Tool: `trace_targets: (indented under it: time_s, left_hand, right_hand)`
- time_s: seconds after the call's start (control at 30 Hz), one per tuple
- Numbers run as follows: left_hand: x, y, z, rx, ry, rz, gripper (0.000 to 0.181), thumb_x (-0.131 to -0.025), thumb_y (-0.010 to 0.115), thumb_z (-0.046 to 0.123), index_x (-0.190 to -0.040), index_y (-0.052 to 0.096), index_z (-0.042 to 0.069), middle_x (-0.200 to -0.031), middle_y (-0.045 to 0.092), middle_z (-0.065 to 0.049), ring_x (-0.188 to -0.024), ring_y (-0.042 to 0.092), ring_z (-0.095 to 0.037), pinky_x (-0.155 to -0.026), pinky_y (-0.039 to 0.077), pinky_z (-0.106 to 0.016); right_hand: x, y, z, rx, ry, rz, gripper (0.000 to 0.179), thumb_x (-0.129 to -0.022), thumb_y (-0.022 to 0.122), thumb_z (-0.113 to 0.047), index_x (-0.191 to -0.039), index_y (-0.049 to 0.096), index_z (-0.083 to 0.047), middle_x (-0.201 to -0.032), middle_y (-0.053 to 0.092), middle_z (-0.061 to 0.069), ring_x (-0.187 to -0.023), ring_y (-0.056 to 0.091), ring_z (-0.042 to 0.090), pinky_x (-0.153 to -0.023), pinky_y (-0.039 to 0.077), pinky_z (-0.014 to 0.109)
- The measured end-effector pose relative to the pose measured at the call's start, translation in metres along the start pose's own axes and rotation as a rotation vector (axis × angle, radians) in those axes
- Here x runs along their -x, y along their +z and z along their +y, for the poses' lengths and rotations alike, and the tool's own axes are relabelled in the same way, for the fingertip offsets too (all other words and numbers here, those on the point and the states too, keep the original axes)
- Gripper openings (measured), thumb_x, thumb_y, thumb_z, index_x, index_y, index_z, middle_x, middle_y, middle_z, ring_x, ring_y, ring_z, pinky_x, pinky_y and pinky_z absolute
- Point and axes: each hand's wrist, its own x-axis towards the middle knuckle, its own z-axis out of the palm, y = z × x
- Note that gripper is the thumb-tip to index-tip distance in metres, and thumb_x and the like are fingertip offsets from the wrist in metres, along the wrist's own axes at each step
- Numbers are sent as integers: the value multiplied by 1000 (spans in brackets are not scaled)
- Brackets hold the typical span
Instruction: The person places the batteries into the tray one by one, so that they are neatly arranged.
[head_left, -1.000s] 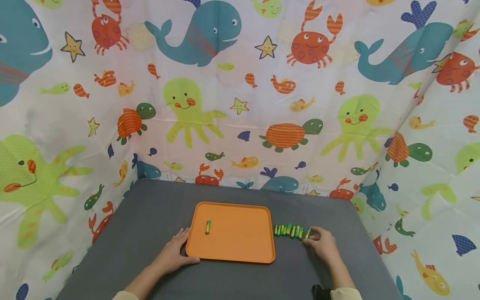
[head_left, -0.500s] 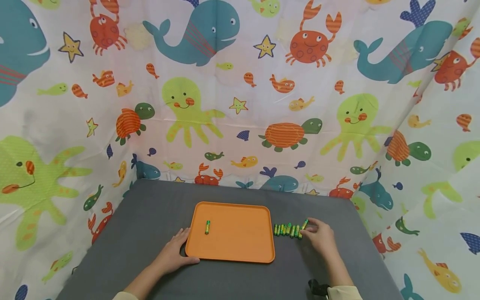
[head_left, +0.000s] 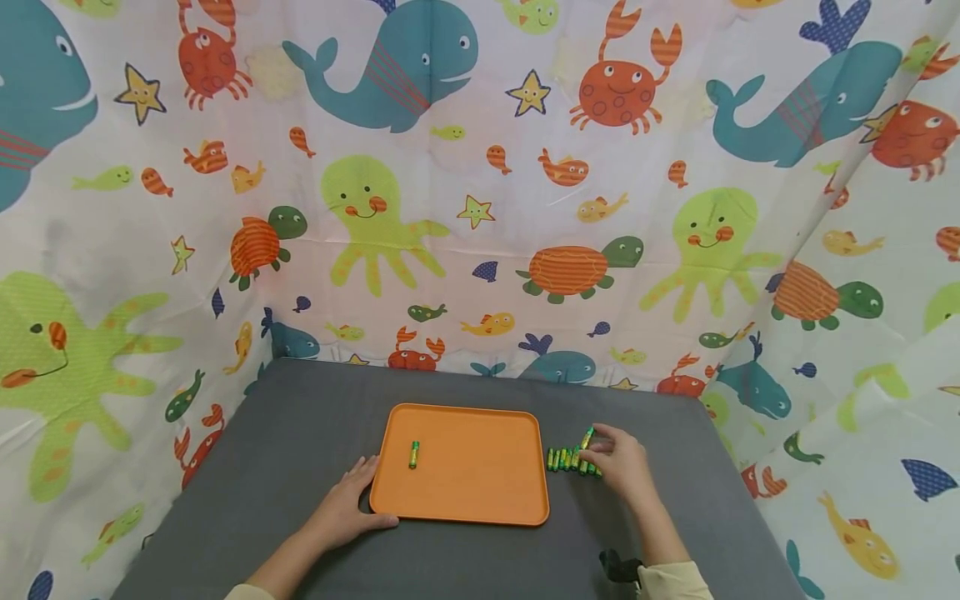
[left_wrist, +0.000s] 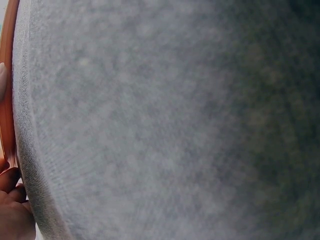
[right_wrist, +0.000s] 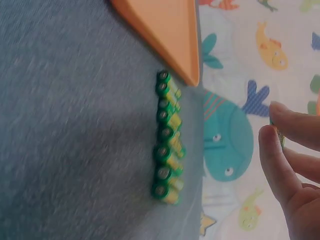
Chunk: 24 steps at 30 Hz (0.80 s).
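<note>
My left hand (head_left: 347, 507) is at the near left corner of an orange tray (head_left: 480, 492), its thumb on the front rim and its fingers along the left side. In the left wrist view, the tray's rim (left_wrist: 7, 100) shows at the far left with curled fingers (left_wrist: 11, 187) against it. A green and yellow battery (head_left: 414, 455) lies in the left part of the tray. Right of the tray, my right hand (head_left: 624, 462) pinches another battery (head_left: 587, 437) between thumb and fingers, raised over a row of batteries (right_wrist: 167, 135). In the right wrist view fingertips mostly hide the held battery.
The row of several batteries lies side by side on the grey table (head_left: 480, 562), close to the tray's right edge. A white curtain (head_left: 465, 275) printed with sea animals stands along the back and both sides of the table. A dark strap (head_left: 621, 567) shows at my right wrist.
My right hand has lifted a battery from the right end of the row and moved left with it over the row. The left hand and tray have stayed put.
</note>
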Motion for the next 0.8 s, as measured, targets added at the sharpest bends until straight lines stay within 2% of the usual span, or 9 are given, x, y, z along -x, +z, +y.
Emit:
trace_targets:
  time_s: [0.3, 0.67, 0.8]
  left_hand:
    - [1, 0, 2, 2, 3, 1, 120, -70, 83, 64, -160, 29, 7, -164, 32, -15, -154, 20, -39, -119, 21, -66]
    - [-1, 0, 1, 5, -7, -5, 120, -70, 83, 65, -160, 29, 8, -164, 31, -15, -154, 20, -40, -117, 21, -69]
    - [-2, 1, -1, -2, -4, -1, 119, -70, 83, 65, -160, 29, 9, -164, 31, -14, -154, 20, -39, -117, 22, -69]
  right_hand:
    - [-2, 9, -21, -15, -39, -15, 59, -84, 83, -16, -137, 61, -1, -99, 77, 12, -96, 72, 30, -68, 60, 37]
    - [-8, 13, -47, -36, -79, -32, 61, -83, 85, -20, -138, 63, -6, -116, 70, 15, -97, 73, 25, -74, 61, 39]
    - [-11, 16, -57, -57, -83, -43, 61, -82, 85, -18, -138, 63, -7, -116, 70, 14, -94, 73, 23, -74, 61, 38]
